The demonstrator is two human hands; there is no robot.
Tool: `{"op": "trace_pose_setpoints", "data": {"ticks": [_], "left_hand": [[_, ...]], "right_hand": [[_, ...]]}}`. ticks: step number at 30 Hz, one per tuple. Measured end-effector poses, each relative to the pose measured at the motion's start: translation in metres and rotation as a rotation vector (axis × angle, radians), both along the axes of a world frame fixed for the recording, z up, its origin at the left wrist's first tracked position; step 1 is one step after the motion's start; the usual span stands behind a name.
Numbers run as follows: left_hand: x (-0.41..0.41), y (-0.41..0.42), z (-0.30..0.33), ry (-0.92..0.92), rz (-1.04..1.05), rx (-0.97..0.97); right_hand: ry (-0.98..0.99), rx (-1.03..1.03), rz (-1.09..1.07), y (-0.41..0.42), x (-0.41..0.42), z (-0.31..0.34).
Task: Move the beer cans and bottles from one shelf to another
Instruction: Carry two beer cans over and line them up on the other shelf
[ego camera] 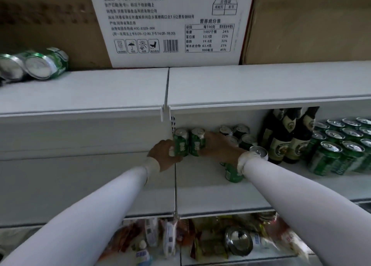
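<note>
Up close from the head view, the left hand (163, 153) wraps its grip round one green can (180, 143) and the right hand (217, 145) round a second green can (197, 142), both upright and touching at the left end of the middle shelf (210, 191); three dark bottles (289, 135) stand toward its right end; two cans (34, 64) lie at the left end of the top shelf (100, 89), before a white carton (170, 23); white shelving throughout.
</note>
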State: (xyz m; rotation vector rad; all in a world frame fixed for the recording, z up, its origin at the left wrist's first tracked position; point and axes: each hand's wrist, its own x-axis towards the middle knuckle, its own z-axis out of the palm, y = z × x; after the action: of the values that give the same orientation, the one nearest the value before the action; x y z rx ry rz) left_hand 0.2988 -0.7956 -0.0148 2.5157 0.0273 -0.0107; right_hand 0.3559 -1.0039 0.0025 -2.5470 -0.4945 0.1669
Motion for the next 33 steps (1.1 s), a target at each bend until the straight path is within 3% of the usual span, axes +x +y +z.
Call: {"op": "trace_pose_setpoints", "data": {"ticks": [12, 18, 25, 33], "left_hand": [[-0.177, 0.001, 0.039, 0.047, 0.055, 0.169], [-0.234, 0.064, 0.084, -0.010, 0.106, 0.260], [-0.280, 0.149, 0.161, -0.139, 0.029, 0.365], [-0.300, 0.263, 0.237, -0.269, 0.060, 0.485]], "right_hand": [[0.015, -0.101, 0.177, -0.015, -0.128, 0.024], [-0.050, -0.059, 0.329, 0.046, -0.181, 0.069], [-0.191, -0.004, 0.437, 0.142, -0.223, 0.151], [-0.376, 0.059, 0.452, 0.246, -0.243, 0.231]]}}
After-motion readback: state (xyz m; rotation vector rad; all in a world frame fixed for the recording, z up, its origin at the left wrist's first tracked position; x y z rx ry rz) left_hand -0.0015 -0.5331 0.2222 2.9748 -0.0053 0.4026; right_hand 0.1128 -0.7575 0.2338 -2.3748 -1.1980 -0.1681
